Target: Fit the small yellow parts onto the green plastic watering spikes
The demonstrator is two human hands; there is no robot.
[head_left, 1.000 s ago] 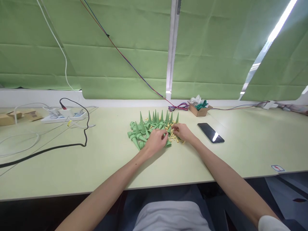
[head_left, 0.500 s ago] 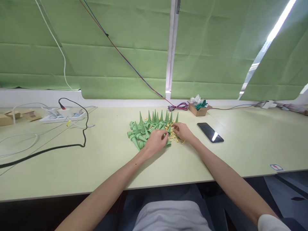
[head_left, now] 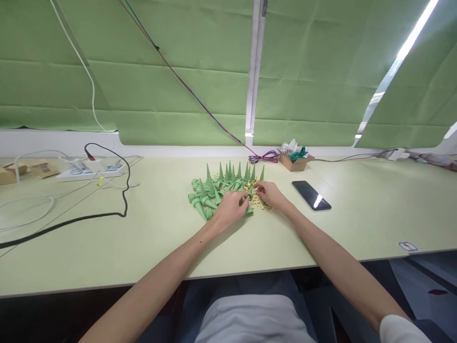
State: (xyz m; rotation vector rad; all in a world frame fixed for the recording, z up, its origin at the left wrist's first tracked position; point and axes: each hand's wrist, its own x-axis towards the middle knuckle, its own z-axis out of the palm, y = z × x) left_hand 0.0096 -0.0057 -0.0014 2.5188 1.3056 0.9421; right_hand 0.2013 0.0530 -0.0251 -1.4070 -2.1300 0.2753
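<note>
On my feed the green cones (head_left: 207,202) sit mid-worktop (head_left: 157,247), some upright, some tipped over, with yellow bits (head_left: 257,202) scattered at their right. My left hand (head_left: 232,208) blocks part of the pile — fingers curled, tips bunched by a cone, can't tell if they're pinching it. My right hand (head_left: 269,193) hides some yellow bits, fingers bent down; can't tell what they grip. Phone (head_left: 311,195) lies right of that hand, cardboard box (head_left: 293,165) and coiled wires (head_left: 263,157) near the back edge — black cable (head_left: 89,216) runs off the left edge.
</note>
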